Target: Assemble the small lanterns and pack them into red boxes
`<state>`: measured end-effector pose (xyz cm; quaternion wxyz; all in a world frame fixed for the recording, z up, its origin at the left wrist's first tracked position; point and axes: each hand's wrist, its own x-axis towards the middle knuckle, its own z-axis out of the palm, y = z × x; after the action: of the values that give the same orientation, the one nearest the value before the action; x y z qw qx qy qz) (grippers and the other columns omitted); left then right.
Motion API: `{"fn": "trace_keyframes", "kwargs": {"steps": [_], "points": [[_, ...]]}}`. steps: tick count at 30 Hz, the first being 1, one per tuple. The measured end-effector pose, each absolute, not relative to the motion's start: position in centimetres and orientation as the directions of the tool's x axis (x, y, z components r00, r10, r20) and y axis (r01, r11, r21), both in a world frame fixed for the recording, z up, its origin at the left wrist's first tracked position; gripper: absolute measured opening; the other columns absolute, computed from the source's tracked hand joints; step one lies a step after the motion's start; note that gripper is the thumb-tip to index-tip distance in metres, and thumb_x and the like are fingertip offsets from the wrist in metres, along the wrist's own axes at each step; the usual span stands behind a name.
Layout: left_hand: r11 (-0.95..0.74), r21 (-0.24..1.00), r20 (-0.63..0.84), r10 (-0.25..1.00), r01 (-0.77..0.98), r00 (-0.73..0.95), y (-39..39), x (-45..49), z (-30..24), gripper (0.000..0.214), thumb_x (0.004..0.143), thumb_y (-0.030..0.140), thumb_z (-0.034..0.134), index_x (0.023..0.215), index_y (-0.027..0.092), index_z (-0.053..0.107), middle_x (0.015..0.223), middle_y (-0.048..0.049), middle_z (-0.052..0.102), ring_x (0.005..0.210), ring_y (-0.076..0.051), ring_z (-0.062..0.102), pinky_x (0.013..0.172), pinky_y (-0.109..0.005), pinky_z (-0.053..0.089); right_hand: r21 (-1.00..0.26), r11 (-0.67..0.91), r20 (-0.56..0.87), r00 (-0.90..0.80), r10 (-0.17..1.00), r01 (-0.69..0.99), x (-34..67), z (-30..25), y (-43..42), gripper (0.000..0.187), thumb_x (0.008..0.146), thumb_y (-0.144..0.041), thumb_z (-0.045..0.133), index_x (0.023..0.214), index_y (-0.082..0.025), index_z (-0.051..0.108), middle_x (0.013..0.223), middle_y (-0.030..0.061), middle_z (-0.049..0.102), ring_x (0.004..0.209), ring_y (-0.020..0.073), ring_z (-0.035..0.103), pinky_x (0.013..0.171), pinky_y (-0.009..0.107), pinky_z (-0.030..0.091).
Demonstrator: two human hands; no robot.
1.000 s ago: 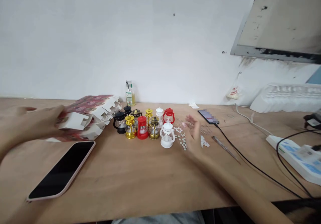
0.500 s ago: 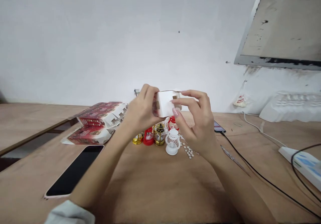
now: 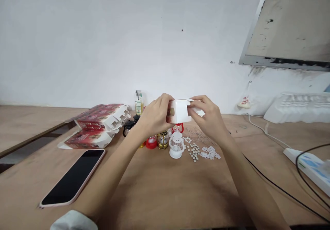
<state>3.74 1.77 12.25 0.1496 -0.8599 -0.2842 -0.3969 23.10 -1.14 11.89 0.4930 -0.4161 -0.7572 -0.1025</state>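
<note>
Both my hands hold a small white cardboard box [image 3: 179, 111] up above the wooden table [image 3: 165, 188]. My left hand [image 3: 156, 115] grips the box's left side, fingers curled around it. On the right side, my right hand [image 3: 207, 117] pinches a flap of the box. Below and behind the hands stands a group of small toy lanterns [image 3: 165, 141] in red, gold, black and white; the white one [image 3: 176, 145] is nearest. Several of them are hidden by my hands.
A stack of flat red-and-white cartons [image 3: 99, 124] lies at the left. A phone with a dark screen [image 3: 73, 177] rests face up near the front left. Small white pieces [image 3: 203, 151] are scattered right of the lanterns. A black cable [image 3: 278, 188] and a power strip [image 3: 308, 164] lie at the right.
A second ago my hands were apart, the left at the carton stack. They then met on a white box in front of me and have since turned it and lowered it slightly.
</note>
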Motion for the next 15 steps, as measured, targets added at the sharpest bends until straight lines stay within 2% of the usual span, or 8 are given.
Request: {"fn": "trace_keyframes", "kwargs": {"steps": [2, 5, 8, 10, 12, 15], "points": [[-0.805, -0.086, 0.781, 0.312, 0.587, 0.542, 2.0, 3.8, 12.2, 0.055, 0.070, 0.022, 0.065, 0.117, 0.017, 0.037, 0.100, -0.0077, 0.058, 0.075, -0.016, 0.057, 0.057, -0.025, 0.043, -0.345, 0.678, 0.805, -0.167, 0.570, 0.649, 23.4, 12.2, -1.2, 0.011, 0.084, -0.023, 0.056, 0.080, -0.023, 0.066, 0.102, 0.0050, 0.060, 0.100, 0.0209, 0.057, 0.080, 0.038, 0.047], [-0.809, -0.203, 0.778, 0.209, 0.552, 0.592, 2.6, 3.7, 12.2, 0.070, 0.074, 0.031, 0.067, 0.133, 0.023, 0.030, 0.110, -0.0078, 0.055, 0.080, -0.017, 0.058, 0.062, -0.026, 0.045, -0.443, 0.706, 0.768, -0.172, 0.616, 0.552, 23.8, 12.6, -1.6, 0.023, 0.085, -0.031, 0.056, 0.067, -0.021, 0.065, 0.097, 0.0047, 0.061, 0.098, 0.0199, 0.058, 0.078, 0.036, 0.047], [-0.786, -0.317, 0.764, 0.121, 0.531, 0.634, 3.4, 3.6, 12.0, 0.066, 0.079, 0.039, 0.065, 0.136, 0.029, 0.032, 0.114, -0.0081, 0.053, 0.085, -0.018, 0.058, 0.066, -0.027, 0.046, -0.466, 0.682, 0.764, -0.132, 0.632, 0.564, 24.0, 12.9, -1.8, 0.030, 0.084, -0.030, 0.058, 0.056, -0.019, 0.061, 0.096, 0.0046, 0.062, 0.092, 0.0187, 0.059, 0.075, 0.035, 0.048], [-0.754, -0.381, 0.771, 0.060, 0.535, 0.634, 4.0, 3.6, 11.7, 0.059, 0.081, 0.043, 0.063, 0.133, 0.031, 0.039, 0.115, -0.0090, 0.053, 0.087, -0.019, 0.058, 0.068, -0.028, 0.046, -0.462, 0.666, 0.758, -0.129, 0.639, 0.585, 24.1, 12.9, -1.9, 0.022, 0.081, -0.026, 0.060, 0.061, -0.019, 0.064, 0.099, 0.0043, 0.063, 0.093, 0.0189, 0.060, 0.075, 0.035, 0.049], [-0.726, -0.427, 0.773, 0.016, 0.539, 0.634, 4.4, 3.6, 11.4, 0.054, 0.081, 0.046, 0.062, 0.130, 0.032, 0.044, 0.117, -0.0097, 0.053, 0.090, -0.020, 0.058, 0.071, -0.031, 0.046, -0.466, 0.658, 0.744, -0.141, 0.654, 0.591, 24.2, 12.9, -1.9, 0.007, 0.079, -0.023, 0.061, 0.076, -0.021, 0.068, 0.103, 0.0043, 0.063, 0.094, 0.0191, 0.060, 0.074, 0.035, 0.050], [-0.719, -0.448, 0.764, 0.001, 0.532, 0.645, 4.8, 3.6, 11.1, 0.051, 0.082, 0.047, 0.061, 0.129, 0.032, 0.047, 0.120, -0.0104, 0.054, 0.099, -0.022, 0.057, 0.079, -0.034, 0.045, -0.510, 0.639, 0.687, -0.175, 0.706, 0.576, 24.5, 12.9, -1.7, 0.018, 0.077, -0.023, 0.062, 0.094, -0.022, 0.066, 0.107, 0.0045, 0.064, 0.086, 0.0172, 0.061, 0.073, 0.035, 0.053]]}}
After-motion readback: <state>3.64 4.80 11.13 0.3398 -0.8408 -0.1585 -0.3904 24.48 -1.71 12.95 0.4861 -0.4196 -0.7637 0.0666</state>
